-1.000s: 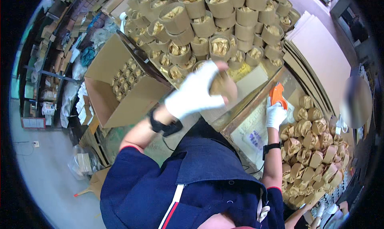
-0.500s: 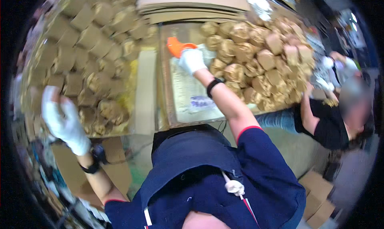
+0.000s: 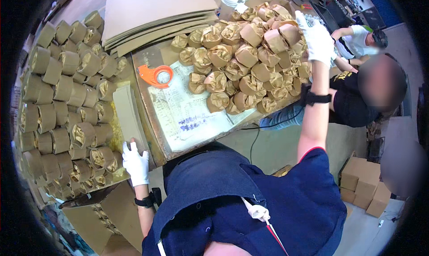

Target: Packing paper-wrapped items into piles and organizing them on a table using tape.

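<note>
My left hand [image 3: 135, 163], in a white glove with bare fingertips, is open at the near end of a stack of long cardboard strips [image 3: 127, 115], its fingers touching or just beside them. Stretched out to the far right, my gloved right hand [image 3: 316, 40] is open with the thumb apart, at the right edge of a heap of brown paper-wrapped bundles [image 3: 246, 56]. Its other fingertips are partly hidden, and I see nothing held. An orange tape dispenser [image 3: 146, 75] lies on the paper-covered board [image 3: 172, 137], away from both hands.
Many cardboard-banded paper bundles [image 3: 62, 88] are stacked at the left. Flat cardboard sheets [image 3: 156, 14] lie at the far side. A co-worker in black [image 3: 353, 99] and another in white [image 3: 357, 44] are at the right. Cardboard boxes [image 3: 364, 180] stand on the floor.
My right hand has left the orange tape dispenser and reached to the far right. My left hand has moved from the left-hand bundles to the strips' near end. The view has shifted.
</note>
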Available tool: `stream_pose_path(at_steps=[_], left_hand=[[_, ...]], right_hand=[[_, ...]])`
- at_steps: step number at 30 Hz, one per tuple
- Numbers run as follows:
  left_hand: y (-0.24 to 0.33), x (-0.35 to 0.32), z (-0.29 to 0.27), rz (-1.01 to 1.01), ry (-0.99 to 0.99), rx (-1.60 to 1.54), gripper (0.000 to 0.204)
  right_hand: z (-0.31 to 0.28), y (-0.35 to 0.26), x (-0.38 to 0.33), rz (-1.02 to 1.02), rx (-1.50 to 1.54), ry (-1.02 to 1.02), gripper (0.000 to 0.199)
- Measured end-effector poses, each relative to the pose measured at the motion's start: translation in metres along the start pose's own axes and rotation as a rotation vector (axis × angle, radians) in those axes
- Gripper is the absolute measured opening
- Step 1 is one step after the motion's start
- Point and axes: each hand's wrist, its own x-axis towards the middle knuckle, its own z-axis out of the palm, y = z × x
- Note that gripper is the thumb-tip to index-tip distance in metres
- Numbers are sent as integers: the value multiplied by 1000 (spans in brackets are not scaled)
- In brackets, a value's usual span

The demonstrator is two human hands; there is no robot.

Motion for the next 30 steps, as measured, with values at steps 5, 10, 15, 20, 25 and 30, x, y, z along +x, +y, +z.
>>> stream_pose_path(at_steps=[5,10,15,20,25,30], left_hand=[[0,4,-1,-68,-32,-21,71],[-3,2,-23,-107,-34,-149,67],[34,6,-61,-48,178,-372,59],[121,1,-32,165,-242,-349,54],[93,-34,21,496,-350,-340,46],[78,-51,18,648,-200,-355,50]], right_hand=[[31,17,40,408,414,-932,67],[26,13,10,32,673,-763,43],[71,91,-65,795,1570,-391,46],[10,-24,-91,698,1816,-576,64],[11,-223,-152,391,1826,-1294,65],[64,-326,-240,487,1750,-1661,72]])
